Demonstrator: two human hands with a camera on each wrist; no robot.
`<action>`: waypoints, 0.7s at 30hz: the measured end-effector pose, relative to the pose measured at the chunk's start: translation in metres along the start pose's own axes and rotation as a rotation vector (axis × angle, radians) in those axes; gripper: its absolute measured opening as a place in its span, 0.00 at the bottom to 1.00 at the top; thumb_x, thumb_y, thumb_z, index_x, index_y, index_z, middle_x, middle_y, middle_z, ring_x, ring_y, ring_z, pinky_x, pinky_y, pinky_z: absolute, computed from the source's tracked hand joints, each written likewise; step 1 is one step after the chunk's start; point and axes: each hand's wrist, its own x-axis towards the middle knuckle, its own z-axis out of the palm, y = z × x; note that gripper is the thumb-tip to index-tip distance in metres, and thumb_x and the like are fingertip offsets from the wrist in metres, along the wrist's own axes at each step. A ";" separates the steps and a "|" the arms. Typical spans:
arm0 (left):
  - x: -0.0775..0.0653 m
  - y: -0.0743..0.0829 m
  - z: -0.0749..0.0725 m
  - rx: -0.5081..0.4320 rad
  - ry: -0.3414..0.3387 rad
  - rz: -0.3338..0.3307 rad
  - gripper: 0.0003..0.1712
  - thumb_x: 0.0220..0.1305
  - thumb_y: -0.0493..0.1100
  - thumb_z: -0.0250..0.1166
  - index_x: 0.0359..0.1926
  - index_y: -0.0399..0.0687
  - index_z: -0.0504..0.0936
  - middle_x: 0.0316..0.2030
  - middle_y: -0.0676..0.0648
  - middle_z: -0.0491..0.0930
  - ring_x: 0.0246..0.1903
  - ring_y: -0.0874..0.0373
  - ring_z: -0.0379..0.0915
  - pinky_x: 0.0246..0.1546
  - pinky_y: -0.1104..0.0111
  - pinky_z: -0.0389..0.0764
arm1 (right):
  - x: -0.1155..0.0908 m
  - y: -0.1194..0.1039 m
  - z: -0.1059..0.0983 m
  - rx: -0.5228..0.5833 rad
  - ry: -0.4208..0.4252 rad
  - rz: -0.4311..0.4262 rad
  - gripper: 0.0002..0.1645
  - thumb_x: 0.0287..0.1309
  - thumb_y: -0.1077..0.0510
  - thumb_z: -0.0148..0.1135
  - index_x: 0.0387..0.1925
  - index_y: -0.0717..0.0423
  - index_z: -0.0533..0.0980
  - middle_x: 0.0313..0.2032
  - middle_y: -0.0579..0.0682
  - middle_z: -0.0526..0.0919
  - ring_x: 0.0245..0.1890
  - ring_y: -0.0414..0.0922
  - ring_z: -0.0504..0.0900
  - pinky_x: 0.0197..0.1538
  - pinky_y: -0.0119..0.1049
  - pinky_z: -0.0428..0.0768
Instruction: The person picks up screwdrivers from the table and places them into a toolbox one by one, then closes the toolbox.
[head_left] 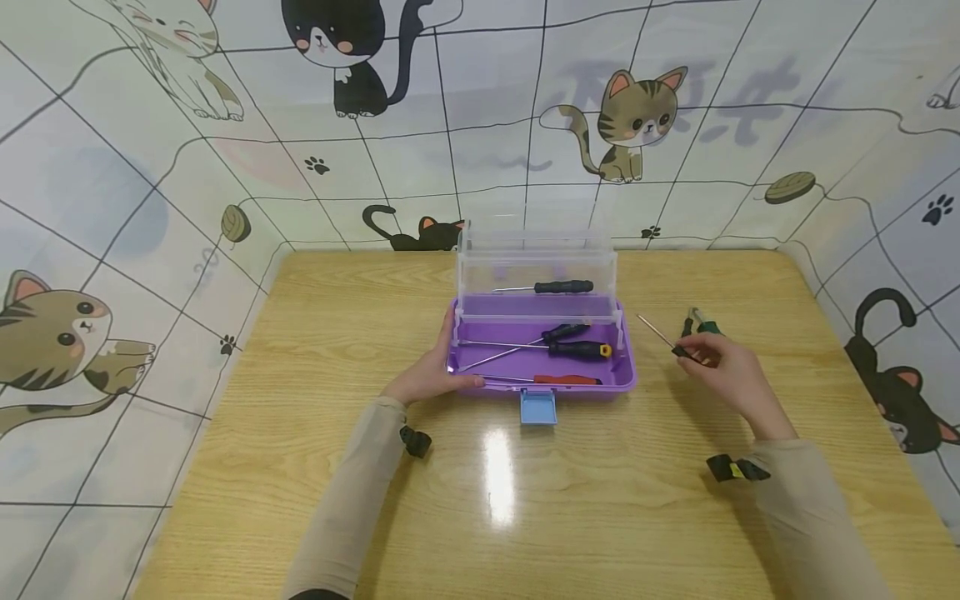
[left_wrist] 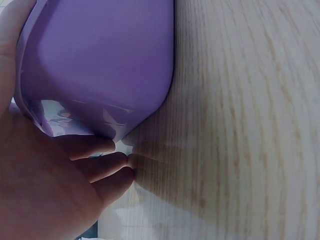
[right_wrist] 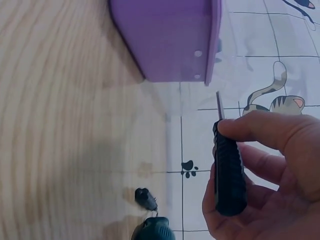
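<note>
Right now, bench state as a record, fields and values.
left hand: grips left end of purple plastic toolbox
right hand: holds black-handled screwdriver, apart from toolbox
clear plastic lid: raised
light-blue plastic latch: toolbox front
in toolbox: red-handled screwdriver, yellow-ended black screwdriver, plain black screwdriver
seen through lid: another black-handled screwdriver, resting place unclear
right of toolbox: green-handled tool, small dark tool, types unclear

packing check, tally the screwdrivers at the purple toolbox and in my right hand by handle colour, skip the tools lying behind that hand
Black-handled screwdrivers: 3
Black-and-yellow-handled screwdriver: 1
Red-handled screwdriver: 1
Total: 5
</note>
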 end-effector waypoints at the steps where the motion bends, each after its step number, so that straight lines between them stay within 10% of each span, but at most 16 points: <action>1: 0.000 0.000 0.000 0.002 0.000 0.000 0.75 0.52 0.38 0.74 0.72 0.61 0.18 0.74 0.41 0.26 0.72 0.40 0.35 0.68 0.49 0.45 | 0.001 -0.001 0.000 0.014 0.002 -0.009 0.15 0.60 0.62 0.65 0.47 0.65 0.78 0.37 0.59 0.81 0.34 0.41 0.74 0.32 0.23 0.73; 21: -0.003 0.002 0.001 0.027 0.005 0.000 0.74 0.52 0.39 0.74 0.72 0.62 0.17 0.74 0.40 0.25 0.71 0.39 0.35 0.68 0.48 0.46 | 0.014 -0.023 0.004 0.127 0.037 -0.040 0.14 0.61 0.61 0.65 0.47 0.62 0.80 0.38 0.55 0.81 0.36 0.35 0.73 0.39 0.19 0.73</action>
